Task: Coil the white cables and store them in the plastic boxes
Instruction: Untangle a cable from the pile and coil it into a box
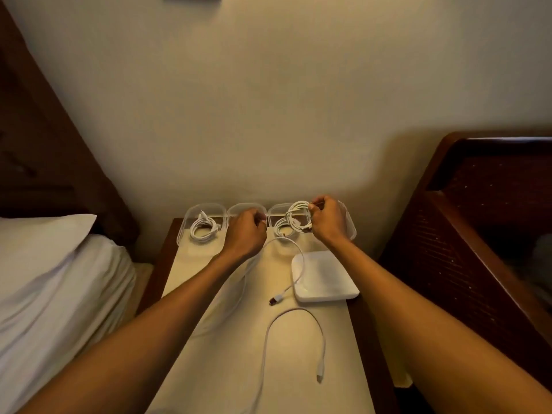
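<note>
The right hand (pixel 327 222) grips a part-wound coil of white cable (pixel 298 216) just above the right-most clear plastic box (pixel 352 227). Its loose tail (pixel 301 261) runs back toward the person over the cream worktop (pixel 227 339). The left hand (pixel 245 231) is nearer that tail, with its fingers curled. Whether it pinches the strand is hidden, and it covers most of the middle box.
</note>
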`<state>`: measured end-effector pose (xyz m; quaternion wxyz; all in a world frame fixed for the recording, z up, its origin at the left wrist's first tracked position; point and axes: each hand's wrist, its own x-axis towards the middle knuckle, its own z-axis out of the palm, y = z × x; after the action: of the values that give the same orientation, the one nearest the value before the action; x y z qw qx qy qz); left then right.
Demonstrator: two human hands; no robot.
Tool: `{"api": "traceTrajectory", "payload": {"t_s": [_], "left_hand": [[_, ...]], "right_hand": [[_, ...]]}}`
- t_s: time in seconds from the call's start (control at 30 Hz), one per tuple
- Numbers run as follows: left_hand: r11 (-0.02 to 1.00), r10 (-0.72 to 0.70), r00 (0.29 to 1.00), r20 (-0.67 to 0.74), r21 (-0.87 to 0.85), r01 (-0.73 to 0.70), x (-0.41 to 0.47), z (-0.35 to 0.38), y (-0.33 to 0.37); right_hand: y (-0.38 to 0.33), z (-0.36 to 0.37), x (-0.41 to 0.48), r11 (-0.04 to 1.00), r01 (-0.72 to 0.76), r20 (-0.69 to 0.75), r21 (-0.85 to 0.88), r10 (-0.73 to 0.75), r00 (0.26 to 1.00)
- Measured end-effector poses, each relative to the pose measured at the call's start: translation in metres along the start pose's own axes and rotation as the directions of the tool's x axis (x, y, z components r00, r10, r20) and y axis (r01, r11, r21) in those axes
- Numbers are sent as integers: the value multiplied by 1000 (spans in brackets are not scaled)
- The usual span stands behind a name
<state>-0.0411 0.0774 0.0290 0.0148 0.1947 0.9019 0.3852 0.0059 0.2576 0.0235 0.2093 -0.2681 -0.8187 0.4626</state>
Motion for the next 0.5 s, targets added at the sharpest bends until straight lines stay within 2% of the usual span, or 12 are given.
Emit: {"api": "traceTrajectory", "payload": {"t_s": [0.1,0.23,0.4,0.5], "left_hand": [[1000,19,1000,11,16,-19,18,14,-13],[998,49,998,28,34,-50,32,23,-27],[999,47,998,42,20,-48,34,31,-42],[998,55,997,45,26,-57,33,33,-45]], "right_hand": [[6,21,16,995,54,120,-87,-43,992],[10,41,26,983,125,199,-137,-97,975],[19,43,26,898,245,317,-365,-128,940],[29,46,22,870,298,347,-392,-160,924]]}}
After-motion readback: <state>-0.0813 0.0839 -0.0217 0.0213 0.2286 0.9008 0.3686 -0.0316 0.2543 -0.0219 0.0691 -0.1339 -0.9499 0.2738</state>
